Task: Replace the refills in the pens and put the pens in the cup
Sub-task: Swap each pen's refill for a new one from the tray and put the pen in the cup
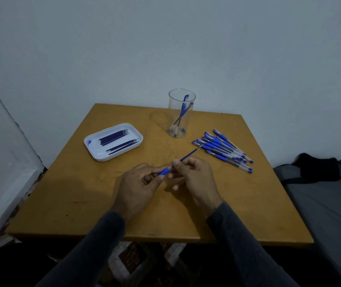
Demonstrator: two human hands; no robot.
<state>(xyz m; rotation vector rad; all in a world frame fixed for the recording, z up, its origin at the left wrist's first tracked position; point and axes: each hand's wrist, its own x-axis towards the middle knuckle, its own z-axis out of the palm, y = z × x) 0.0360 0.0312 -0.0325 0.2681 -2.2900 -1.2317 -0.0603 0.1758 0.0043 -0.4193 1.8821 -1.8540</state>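
My left hand (138, 184) pinches the blue rubber grip section (164, 171) of a pen while my right hand (194, 177) pinches the dark blue refill (188, 155), a thin rod whose pale tip slants up and away toward the pile of capped blue pens (223, 150) lying on the right of the wooden table (82, 193). The clear plastic cup (181, 112) stands upright at the far edge with a blue pen leaning inside, and the white tray (95, 150) on the left holds loose dark refills.
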